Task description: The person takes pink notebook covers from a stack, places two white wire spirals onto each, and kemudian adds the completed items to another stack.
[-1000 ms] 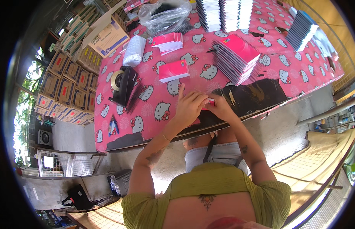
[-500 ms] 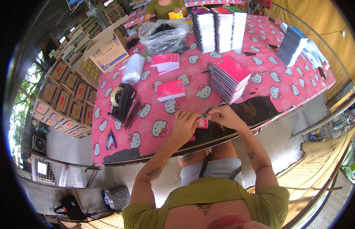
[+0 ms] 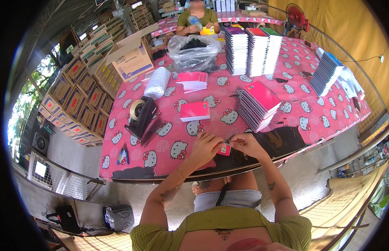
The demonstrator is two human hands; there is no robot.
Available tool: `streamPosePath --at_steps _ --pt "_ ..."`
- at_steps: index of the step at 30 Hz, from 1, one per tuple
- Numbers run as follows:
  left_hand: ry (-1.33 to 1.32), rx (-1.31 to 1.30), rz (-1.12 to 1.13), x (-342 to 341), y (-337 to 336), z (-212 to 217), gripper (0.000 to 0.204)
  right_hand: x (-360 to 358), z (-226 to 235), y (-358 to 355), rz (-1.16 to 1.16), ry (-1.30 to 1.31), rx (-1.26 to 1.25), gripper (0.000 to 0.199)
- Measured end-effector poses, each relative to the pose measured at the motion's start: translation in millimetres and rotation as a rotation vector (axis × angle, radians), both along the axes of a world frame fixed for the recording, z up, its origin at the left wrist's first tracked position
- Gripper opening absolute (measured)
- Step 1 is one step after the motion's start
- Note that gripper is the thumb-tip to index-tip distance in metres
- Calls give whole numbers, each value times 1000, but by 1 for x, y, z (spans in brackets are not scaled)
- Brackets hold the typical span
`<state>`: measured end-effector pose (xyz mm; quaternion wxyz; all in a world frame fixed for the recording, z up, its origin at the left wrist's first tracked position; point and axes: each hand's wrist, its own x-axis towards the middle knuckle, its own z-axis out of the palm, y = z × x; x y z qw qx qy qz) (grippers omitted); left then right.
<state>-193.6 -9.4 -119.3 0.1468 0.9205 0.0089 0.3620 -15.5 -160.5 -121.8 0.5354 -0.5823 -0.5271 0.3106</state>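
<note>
At the near table edge, my left hand point(image 3: 205, 147) is closed on a small pink notebook point(image 3: 224, 150), of which only a corner with a pale label shows. My right hand point(image 3: 247, 145) pinches at the notebook's upper edge, fingertips close to those of the left. A thin dark strand shows there, too small to make out. Farther in lies one pink notebook block point(image 3: 195, 111) without a visible coil. Behind it is a short pile of similar pink blocks point(image 3: 192, 81). To the right stands a stack of coil-bound pink notebooks point(image 3: 258, 105).
A black tape dispenser point(image 3: 142, 117) and blue-handled pliers point(image 3: 123, 154) are on the left. A white roll point(image 3: 157, 83), a plastic bag of black coils point(image 3: 193, 54) and an open carton point(image 3: 131, 60) stand beyond. Tall notebook stacks point(image 3: 236, 52) rise at the back; a person point(image 3: 198, 19) works opposite.
The view has tilted up, so the table sits lower and more of the far side shows. My hands keep working at the notebook. The person opposite now raises a blurred bluish object.
</note>
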Motion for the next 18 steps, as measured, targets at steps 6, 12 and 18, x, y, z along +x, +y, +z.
streamPosePath --at_steps 6,12,18 --pt "24 -31 0 -1 0 1 20 -10 -7 9 -142 -166 114 10" --pt "3 56 29 -4 -14 5 17 -27 -11 13 -425 -345 69 8" --pt "100 40 16 -9 12 16 26 -27 34 -10 -454 -365 322 13"
